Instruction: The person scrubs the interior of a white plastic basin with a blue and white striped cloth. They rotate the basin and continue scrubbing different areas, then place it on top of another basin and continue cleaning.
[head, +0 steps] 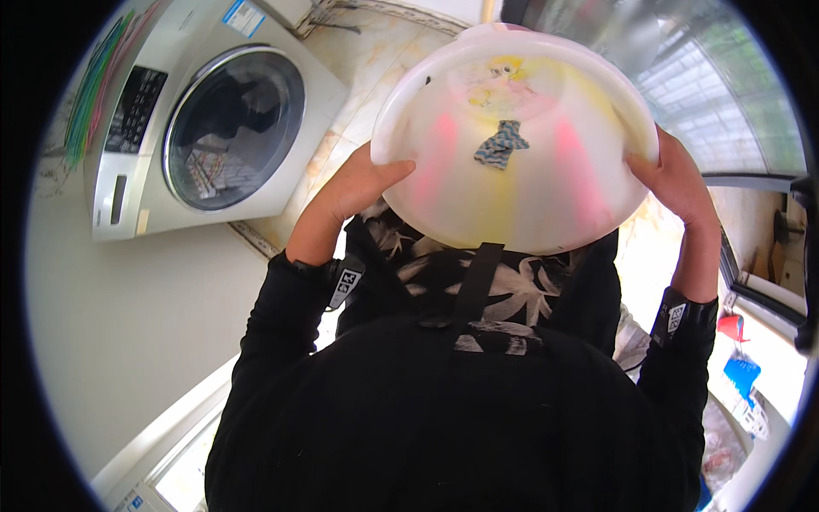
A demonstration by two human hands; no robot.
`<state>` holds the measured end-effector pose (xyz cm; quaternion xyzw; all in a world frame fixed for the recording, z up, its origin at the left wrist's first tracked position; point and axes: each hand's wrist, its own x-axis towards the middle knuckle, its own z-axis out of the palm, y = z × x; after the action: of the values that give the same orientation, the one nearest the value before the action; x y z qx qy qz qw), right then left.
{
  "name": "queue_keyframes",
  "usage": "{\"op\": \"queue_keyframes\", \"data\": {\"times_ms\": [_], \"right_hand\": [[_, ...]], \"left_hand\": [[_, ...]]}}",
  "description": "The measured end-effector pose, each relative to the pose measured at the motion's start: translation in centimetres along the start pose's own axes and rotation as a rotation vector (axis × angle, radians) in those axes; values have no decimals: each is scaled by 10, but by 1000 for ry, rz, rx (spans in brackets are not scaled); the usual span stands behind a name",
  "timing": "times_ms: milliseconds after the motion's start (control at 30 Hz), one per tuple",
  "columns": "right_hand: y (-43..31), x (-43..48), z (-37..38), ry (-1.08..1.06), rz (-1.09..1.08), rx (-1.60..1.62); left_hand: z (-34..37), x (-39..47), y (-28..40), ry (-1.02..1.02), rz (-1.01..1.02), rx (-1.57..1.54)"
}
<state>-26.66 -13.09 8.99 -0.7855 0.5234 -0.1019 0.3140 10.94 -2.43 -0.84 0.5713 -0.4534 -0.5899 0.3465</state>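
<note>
A large white plastic basin (537, 205) with pink and yellow streaks and a cartoon print on its bottom is held in front of my body. My left hand (361, 182) grips its left rim, the thumb over the inner side. On the opposite rim, my right hand (675, 169) holds on in the same way, its fingers hidden behind the wall. Inside the basin lies a small crumpled cloth (502, 146) with a blue, grey and dark zigzag pattern.
To the left stands a front-loading washing machine (313, 96) with its round door (237, 128) closed. Several thin coloured hangers (105, 83) are at its far edge. A glass panel (723, 83) is at the right, and a blue plastic item (742, 377) is lower right. The floor is tiled (371, 57).
</note>
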Motion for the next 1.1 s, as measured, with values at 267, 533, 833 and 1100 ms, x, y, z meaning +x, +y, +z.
{"op": "queue_keyframes", "data": {"times_ms": [267,533,833,1100], "right_hand": [[-21,-42,2,1071,-521,-135],[112,23,118,329,172,-248],[18,31,176,236,130,952],[50,-66,151,76,-5,60]], "left_hand": [[89,16,32,-46,61,34],[126,13,62,-202,170,326],[135,11,64,-189,160,380],[131,10,53,-153,250,342]]}}
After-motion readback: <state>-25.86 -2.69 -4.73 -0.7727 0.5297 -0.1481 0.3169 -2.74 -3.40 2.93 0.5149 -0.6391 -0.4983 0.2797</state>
